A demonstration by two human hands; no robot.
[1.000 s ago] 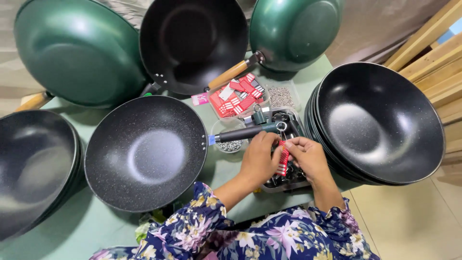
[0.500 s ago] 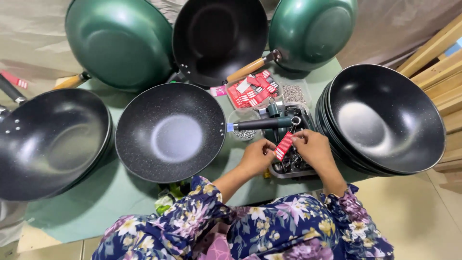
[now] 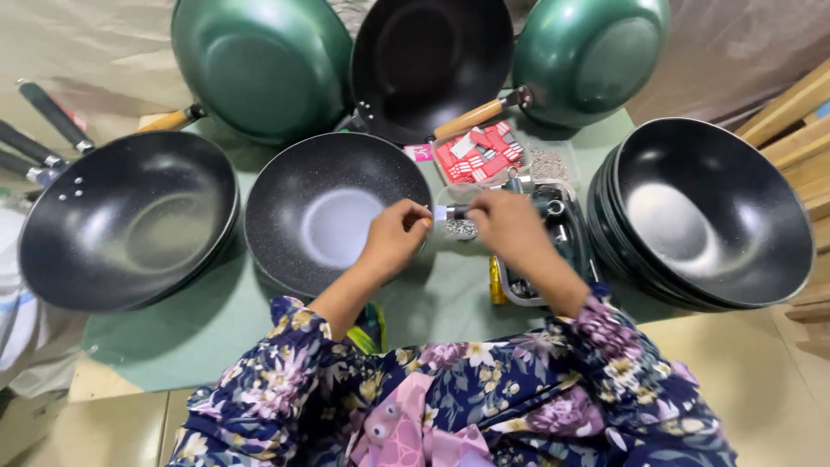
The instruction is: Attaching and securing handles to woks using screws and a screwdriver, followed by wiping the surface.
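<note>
The person is wearing a navy garment printed with pink, purple and white flowers, its sleeves [image 3: 596,324] ending well back from the bare fingers [image 3: 415,214].

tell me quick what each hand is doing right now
Left hand: fingers pinched at the rim of the speckled black pan.
Right hand: closed around the pan's black handle.

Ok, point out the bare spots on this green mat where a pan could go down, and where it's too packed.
Bare green mat shows along the near edge, below the left black wok and the speckled pan. A smaller patch lies between the left hand and the parts tray. The back row of upturned green woks and the right pan stack is crowded.
</note>
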